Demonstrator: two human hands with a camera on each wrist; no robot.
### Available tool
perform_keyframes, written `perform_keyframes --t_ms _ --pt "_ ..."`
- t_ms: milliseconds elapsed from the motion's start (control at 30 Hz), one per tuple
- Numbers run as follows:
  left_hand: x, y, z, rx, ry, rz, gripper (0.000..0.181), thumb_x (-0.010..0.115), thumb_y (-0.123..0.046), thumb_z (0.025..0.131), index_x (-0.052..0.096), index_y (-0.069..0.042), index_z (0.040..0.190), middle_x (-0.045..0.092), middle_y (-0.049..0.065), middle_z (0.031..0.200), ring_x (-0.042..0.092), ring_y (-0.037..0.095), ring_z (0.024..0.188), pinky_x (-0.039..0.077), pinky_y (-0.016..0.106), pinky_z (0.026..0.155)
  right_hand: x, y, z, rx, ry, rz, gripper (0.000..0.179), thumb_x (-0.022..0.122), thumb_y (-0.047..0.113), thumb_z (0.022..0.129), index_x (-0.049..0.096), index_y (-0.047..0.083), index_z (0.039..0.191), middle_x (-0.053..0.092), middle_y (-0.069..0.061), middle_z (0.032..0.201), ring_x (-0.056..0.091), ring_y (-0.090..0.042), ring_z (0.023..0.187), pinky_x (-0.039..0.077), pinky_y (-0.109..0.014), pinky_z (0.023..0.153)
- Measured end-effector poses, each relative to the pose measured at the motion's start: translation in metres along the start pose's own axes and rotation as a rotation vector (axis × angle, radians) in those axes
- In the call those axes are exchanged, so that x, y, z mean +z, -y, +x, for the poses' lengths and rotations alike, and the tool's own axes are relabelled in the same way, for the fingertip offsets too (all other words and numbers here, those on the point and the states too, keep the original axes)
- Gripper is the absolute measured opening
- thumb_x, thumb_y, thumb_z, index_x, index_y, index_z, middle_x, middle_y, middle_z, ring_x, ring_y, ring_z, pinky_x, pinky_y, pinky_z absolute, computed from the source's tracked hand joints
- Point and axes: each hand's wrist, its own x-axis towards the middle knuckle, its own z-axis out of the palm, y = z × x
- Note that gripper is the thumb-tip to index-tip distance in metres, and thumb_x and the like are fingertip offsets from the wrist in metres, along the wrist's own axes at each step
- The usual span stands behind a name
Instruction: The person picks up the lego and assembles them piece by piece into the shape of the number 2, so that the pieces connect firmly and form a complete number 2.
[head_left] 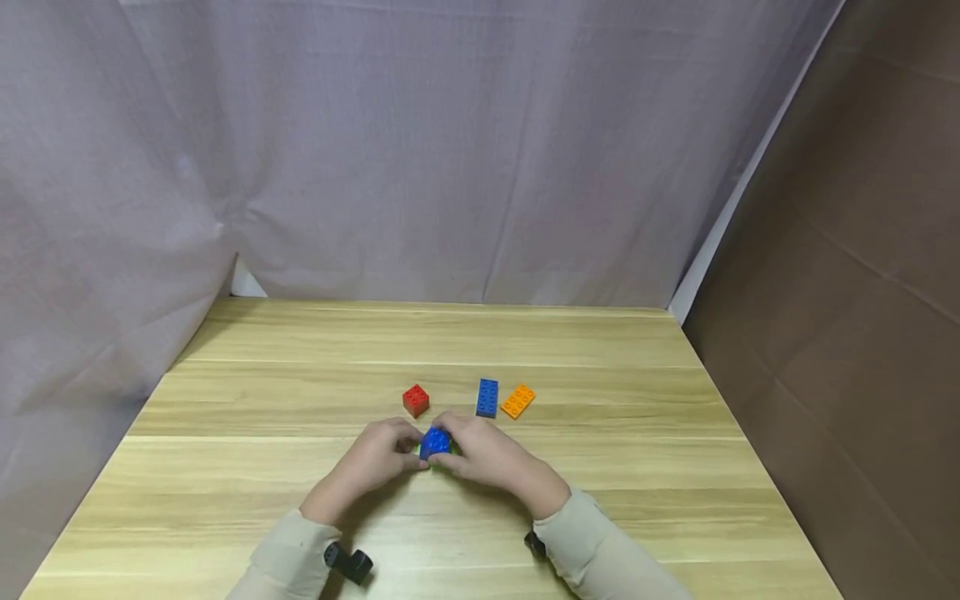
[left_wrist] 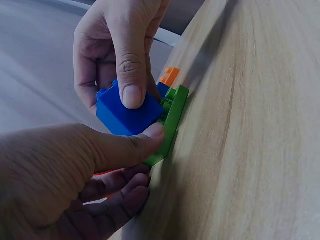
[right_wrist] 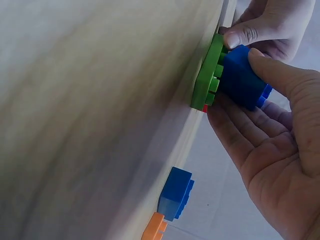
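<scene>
A blue toy brick [head_left: 435, 443] is between both hands, just above a thin green studded brick [left_wrist: 174, 120] that lies flat at the tabletop. My right hand [head_left: 491, 452] pinches the blue brick, thumb on one side and fingers on the other. In the right wrist view the blue brick [right_wrist: 241, 77] stands against the green brick's studs, slightly tilted. With thumb and fingers, my left hand [head_left: 378, 454] holds one end of the green brick; its thumb tip is right beside the blue brick's lower edge.
Beyond the hands on the wooden table [head_left: 300, 400] lie a red square brick [head_left: 416, 400], a longer blue brick [head_left: 487, 397] and a thin orange brick [head_left: 518, 401]. A grey cloth [head_left: 420, 167] hangs behind the table, and a brown one [head_left: 840, 292] at its right.
</scene>
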Motion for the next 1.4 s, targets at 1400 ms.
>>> perform_keyframes --t_ms 1400 --pt "-0.001 -0.002 0.0 -0.059 0.031 -0.021 0.031 0.088 -0.013 0.076 0.073 -0.008 0.102 0.066 0.0 0.092 0.061 0.016 0.083 0.055 0.036 0.076 0.0 0.012 0.012 0.005 0.045 -0.108 0.031 0.073 0.026 0.094 0.066 0.01 0.12 0.066 0.006 0.097 0.056 -0.006 0.078 0.047 -0.017 0.068"
